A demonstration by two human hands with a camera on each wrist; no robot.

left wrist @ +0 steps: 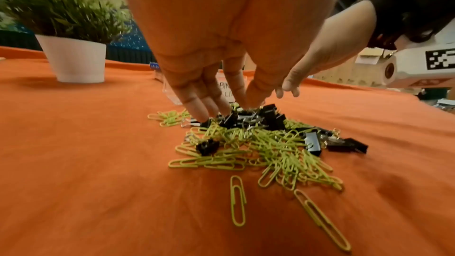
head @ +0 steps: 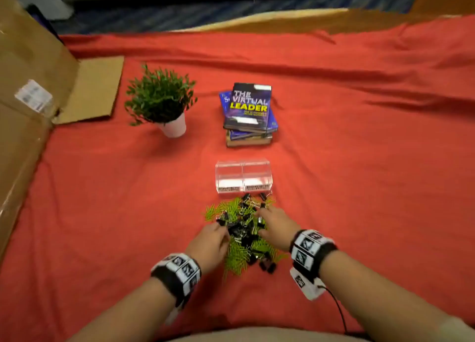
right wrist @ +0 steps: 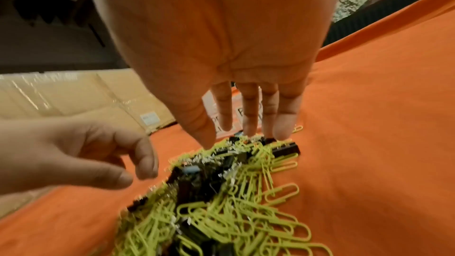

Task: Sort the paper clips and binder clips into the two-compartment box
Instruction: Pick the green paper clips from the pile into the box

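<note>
A mixed pile lies on the red cloth just in front of the clear two-compartment box (head: 243, 163): green paper clips (head: 239, 254) (left wrist: 278, 149) (right wrist: 234, 221) with black binder clips (head: 239, 229) (left wrist: 270, 120) (right wrist: 197, 182) on top. My left hand (head: 223, 228) (left wrist: 229, 110) reaches down at the pile's left side, its fingertips touching the binder clips, thumb and fingers apart with nothing held. My right hand (head: 264, 220) (right wrist: 229, 137) hovers over the pile's far right part, fingers straight and spread, tips at the clips. Both compartments look empty in the head view.
A potted plant (head: 159, 97) in a white pot stands to the far left and a stack of books (head: 249, 110) lies behind the box. A large cardboard box (head: 30, 97) lines the left edge. Bare red cloth (head: 372, 187) stretches to the right.
</note>
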